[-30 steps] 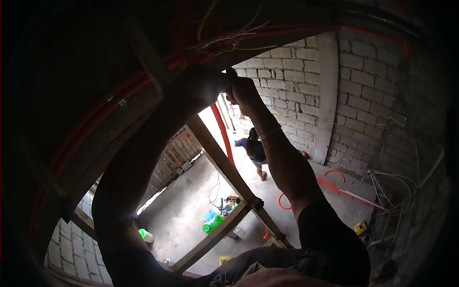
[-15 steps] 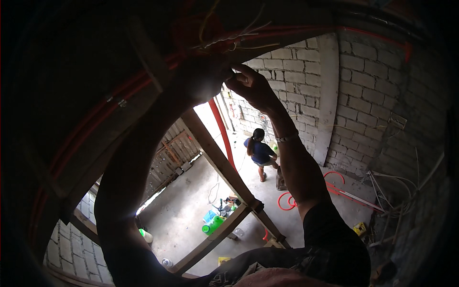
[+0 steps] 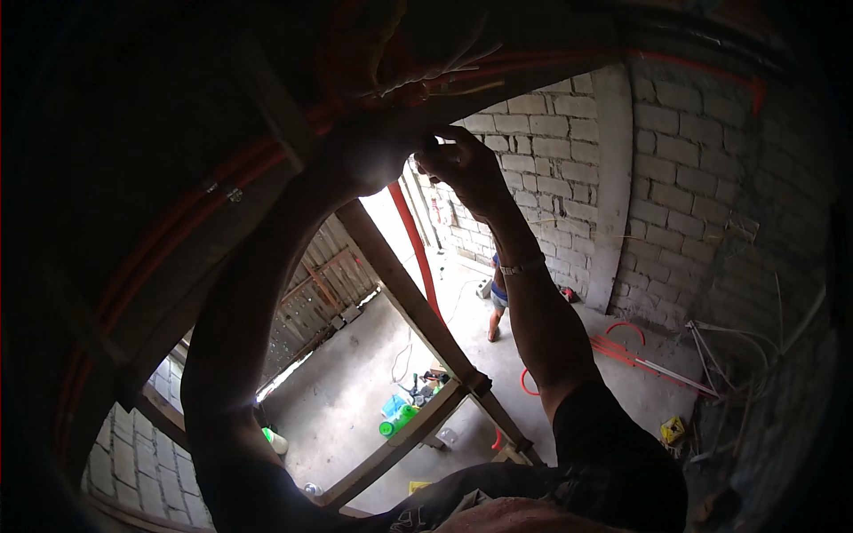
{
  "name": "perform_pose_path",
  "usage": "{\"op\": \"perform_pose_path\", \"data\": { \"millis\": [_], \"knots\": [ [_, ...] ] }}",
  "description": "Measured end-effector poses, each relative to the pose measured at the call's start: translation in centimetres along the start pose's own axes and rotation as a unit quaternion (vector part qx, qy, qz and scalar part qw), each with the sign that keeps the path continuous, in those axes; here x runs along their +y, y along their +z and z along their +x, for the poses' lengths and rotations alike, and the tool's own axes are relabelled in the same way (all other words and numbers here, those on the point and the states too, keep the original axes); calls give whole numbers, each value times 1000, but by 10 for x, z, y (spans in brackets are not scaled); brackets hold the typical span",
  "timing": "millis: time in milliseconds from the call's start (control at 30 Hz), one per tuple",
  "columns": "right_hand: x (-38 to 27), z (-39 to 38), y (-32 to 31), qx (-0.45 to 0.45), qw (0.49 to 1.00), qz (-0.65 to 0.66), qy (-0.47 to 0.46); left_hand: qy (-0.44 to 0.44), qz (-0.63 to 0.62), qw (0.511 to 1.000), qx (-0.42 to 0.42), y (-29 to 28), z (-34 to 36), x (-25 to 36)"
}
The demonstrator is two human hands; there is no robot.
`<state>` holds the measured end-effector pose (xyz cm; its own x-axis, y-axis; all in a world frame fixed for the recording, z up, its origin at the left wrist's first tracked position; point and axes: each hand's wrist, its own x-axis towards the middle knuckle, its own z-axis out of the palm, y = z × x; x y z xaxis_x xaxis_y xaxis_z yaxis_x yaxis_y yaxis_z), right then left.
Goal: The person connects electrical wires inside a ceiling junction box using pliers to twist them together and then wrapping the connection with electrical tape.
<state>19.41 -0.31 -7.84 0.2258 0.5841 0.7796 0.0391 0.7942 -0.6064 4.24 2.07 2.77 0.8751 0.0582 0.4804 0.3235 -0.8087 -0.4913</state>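
Both my arms reach up to the dark ceiling. My right hand (image 3: 464,173) is closed, thumb and fingers bent together around a small dark thing at their tips that I cannot make out. Right beside it, my left hand (image 3: 369,155) is a dark shape with a hazy glare over it, so its fingers are hidden. Just above the hands hang several loose electrical wires (image 3: 426,89), some white and some yellowish, from a dim reddish area. Red conduit pipes (image 3: 209,188) run along the ceiling on both sides of them.
Wooden beams (image 3: 418,311) cross below my arms. On the floor lie a green bottle (image 3: 397,421), tools, red tubing (image 3: 626,333) and a yellow box (image 3: 673,430). A co-worker (image 3: 498,311) stands partly behind my right forearm. A block wall (image 3: 551,133) rises beyond.
My right hand has shifted slightly down and its fingers have curled more. The co-worker is now mostly hidden behind my right forearm. The wires overhead look darker.
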Motion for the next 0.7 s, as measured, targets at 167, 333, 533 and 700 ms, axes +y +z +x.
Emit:
{"op": "perform_pose_path", "data": {
  "millis": [167, 333, 533, 700],
  "knots": [
    [23, -6, 0, 67, 997, -17, 37, -37, 29, 999, -23, 6, -4, 2],
    [11, -16, 23, 52, 995, -52, 68, -75, 90, 993, -19, 4, -5, 13],
    [-1, -33, 35, 58, 991, -53, 105, -87, 72, 993, 31, 15, -3, 10],
    [-12, -35, 29, 10, 987, 117, 111, -3, 178, 984, 28, 14, -13, 2]
  ]
}}
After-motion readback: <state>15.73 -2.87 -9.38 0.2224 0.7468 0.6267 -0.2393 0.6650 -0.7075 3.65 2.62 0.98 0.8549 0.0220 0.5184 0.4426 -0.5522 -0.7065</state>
